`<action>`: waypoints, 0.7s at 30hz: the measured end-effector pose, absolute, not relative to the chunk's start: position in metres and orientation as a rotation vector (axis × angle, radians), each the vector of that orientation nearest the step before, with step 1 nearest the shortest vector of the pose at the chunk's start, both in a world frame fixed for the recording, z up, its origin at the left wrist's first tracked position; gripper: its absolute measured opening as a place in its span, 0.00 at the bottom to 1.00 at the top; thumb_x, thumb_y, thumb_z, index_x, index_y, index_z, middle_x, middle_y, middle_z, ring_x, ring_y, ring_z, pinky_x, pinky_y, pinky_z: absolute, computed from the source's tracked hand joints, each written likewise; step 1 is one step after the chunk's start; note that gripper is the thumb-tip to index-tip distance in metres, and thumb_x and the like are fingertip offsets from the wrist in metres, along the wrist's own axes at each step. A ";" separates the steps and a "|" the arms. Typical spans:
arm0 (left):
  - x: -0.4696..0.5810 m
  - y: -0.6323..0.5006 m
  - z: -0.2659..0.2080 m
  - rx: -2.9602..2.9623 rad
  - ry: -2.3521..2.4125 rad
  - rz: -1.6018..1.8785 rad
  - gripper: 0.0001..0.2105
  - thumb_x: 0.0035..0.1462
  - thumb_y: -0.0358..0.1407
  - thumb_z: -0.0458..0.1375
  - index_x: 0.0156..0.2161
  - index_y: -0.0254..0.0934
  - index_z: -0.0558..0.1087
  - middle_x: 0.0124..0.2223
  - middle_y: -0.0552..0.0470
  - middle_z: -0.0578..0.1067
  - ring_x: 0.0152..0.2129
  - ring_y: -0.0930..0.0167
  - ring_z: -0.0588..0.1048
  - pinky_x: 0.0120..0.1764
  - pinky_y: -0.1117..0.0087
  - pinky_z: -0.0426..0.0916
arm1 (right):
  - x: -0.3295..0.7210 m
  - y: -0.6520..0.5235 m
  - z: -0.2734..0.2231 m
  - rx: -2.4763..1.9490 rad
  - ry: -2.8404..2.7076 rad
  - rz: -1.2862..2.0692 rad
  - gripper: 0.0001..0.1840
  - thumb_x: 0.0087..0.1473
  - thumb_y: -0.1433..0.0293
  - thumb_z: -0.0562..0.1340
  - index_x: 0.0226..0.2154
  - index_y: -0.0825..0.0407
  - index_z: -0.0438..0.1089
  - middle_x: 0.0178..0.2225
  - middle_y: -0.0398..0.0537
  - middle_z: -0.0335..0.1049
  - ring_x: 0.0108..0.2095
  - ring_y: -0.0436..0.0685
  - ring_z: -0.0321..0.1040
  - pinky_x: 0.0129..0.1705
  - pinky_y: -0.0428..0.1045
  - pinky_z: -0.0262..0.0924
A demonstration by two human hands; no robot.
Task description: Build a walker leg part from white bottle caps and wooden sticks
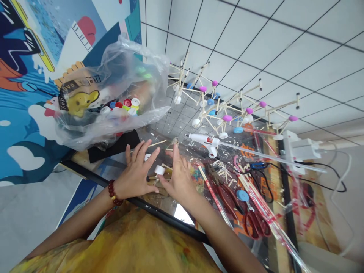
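My left hand [137, 175] is over the near edge of the table with its fingers spread and nothing in its grasp. Facing it, my right hand [179, 176] also has its fingers stretched out, thumb close to a white bottle cap [159, 170]. Between both hands sits this cap, with thin wooden sticks beside it; whether the thumb touches it, I cannot tell. Another white cap [147, 156] shows behind my left fingers. A loose wooden stick [158, 143] lies just beyond my fingertips.
A clear plastic bag [113, 123] of colourful caps lies at the left. Stick-and-cap models [227, 113] line the tiled wall. Right of my hands are a white glue gun [203, 139], red-handled pliers [227, 195], scissors [253, 222] and wrapped stick bundles [263, 206].
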State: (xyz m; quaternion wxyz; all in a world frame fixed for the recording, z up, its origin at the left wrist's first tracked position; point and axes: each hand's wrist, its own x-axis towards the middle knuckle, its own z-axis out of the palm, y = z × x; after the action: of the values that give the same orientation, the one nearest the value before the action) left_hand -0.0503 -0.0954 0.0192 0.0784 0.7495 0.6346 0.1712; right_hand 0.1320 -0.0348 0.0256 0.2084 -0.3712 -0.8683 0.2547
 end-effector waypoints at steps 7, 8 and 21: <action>-0.068 -0.101 0.038 2.169 1.855 0.688 0.47 0.46 0.57 0.64 0.66 0.39 0.54 0.68 0.35 0.55 0.66 0.49 0.49 0.64 0.40 0.34 | 0.140 -0.027 0.029 -0.996 -2.305 0.916 0.59 0.50 0.69 0.66 0.70 0.45 0.25 0.49 0.52 0.67 0.48 0.65 0.63 0.52 0.64 0.55; -0.069 -0.097 0.042 2.129 1.893 0.775 0.38 0.53 0.53 0.62 0.64 0.40 0.58 0.66 0.38 0.60 0.66 0.53 0.52 0.65 0.43 0.36 | 0.142 -0.024 0.031 -0.966 -2.266 1.033 0.57 0.51 0.69 0.65 0.70 0.44 0.27 0.44 0.49 0.67 0.45 0.62 0.63 0.51 0.61 0.56; -0.030 -0.038 0.053 1.944 1.781 0.902 0.09 0.59 0.38 0.58 0.43 0.43 0.78 0.57 0.49 0.73 0.62 0.58 0.59 0.63 0.43 0.37 | 0.158 -0.006 0.047 -0.682 -1.958 1.675 0.45 0.53 0.74 0.61 0.68 0.41 0.45 0.29 0.37 0.53 0.30 0.50 0.54 0.38 0.48 0.58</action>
State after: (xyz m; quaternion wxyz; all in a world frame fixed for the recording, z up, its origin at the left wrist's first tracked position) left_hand -0.0302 -0.0381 0.0533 0.1765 0.6868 0.6290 0.3187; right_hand 0.1581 -0.0060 0.0470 0.2356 -0.2486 -0.7139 0.6108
